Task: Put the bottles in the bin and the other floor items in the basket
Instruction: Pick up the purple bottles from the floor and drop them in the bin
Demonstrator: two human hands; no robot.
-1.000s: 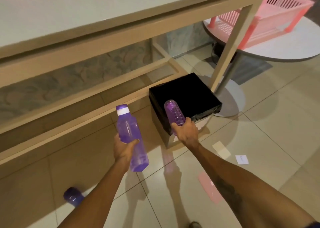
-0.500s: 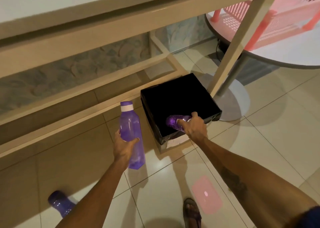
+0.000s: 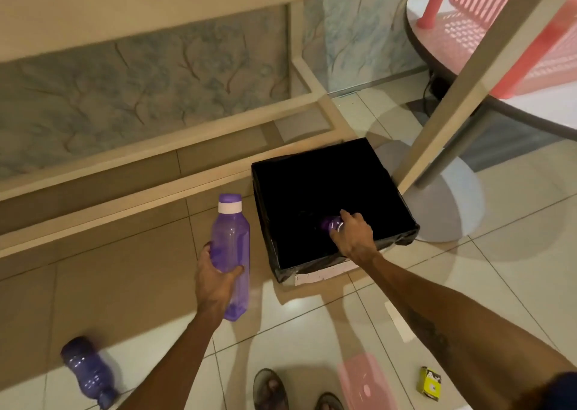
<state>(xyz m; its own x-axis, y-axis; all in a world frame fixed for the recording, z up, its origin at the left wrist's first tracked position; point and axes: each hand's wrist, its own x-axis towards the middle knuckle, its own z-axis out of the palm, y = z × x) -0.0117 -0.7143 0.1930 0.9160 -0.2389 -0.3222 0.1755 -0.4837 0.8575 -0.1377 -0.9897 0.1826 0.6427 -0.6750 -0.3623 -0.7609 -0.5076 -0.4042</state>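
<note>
Both arms reach forward and down. The right hand (image 3: 351,236) is lowered into the black-lined bin (image 3: 402,210), fingers curled around the end of a small purple bottle (image 3: 331,223) — most of that bottle is lost in the dark interior. The left hand (image 3: 215,277) is held out at about the same reach, just left of the bin, wrapped around the lower half of a tall purple bottle (image 3: 231,247) that stands nearly upright with its white-banded cap on top.

A third, darker purple bottle (image 3: 87,370) lies on its side on the floor tiles, well back and to the left of the left hand. Back and below the right forearm lie a pink lid (image 3: 367,381) and, just right of it, a small yellow box (image 3: 429,380). The pink basket (image 3: 512,22) sits on the round white worktop (image 3: 530,110), far ahead and right of the right hand.

The bin's far corner sits close beside a slanting table leg (image 3: 462,91) and a low beam of the frame runs ahead of the left hand; the tiles nearer the person's feet (image 3: 271,391) are open.
</note>
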